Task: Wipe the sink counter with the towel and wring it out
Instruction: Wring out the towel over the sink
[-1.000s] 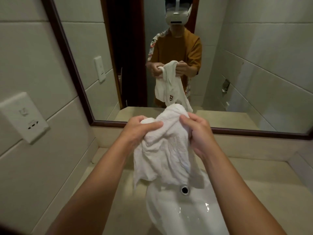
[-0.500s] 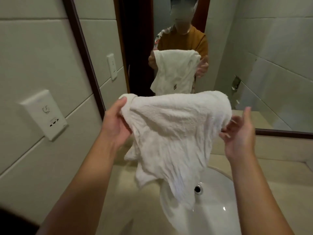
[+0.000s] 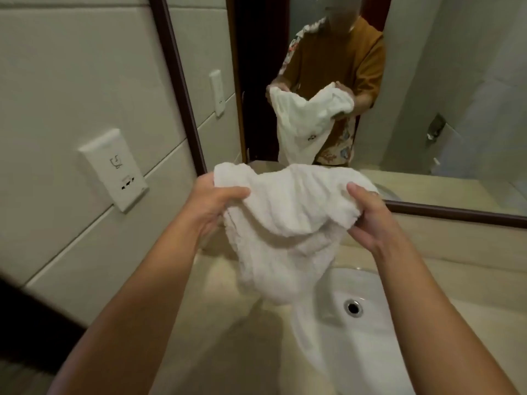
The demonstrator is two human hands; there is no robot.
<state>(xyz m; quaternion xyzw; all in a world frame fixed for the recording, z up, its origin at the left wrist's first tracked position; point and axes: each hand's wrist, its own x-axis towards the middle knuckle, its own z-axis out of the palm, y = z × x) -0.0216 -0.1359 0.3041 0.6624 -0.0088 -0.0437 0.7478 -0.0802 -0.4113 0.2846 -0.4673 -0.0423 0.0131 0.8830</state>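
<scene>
The white towel [image 3: 288, 223] hung bunched in the air between both hands, above the left rim of the sink [image 3: 370, 352] and the beige counter [image 3: 228, 337], its lower folds drooping toward the basin without clearly touching it. The left hand [image 3: 211, 206] pinched the towel's upper left corner, thumb laid over the cloth, and the right hand [image 3: 368, 220] gripped the opposite edge, fingers curled under a fold! To the left stood the tiled wall with its socket plate [image 3: 114, 169], the framed mirror [image 3: 427, 81] ran close behind, and open counter lay near and to the right.
</scene>
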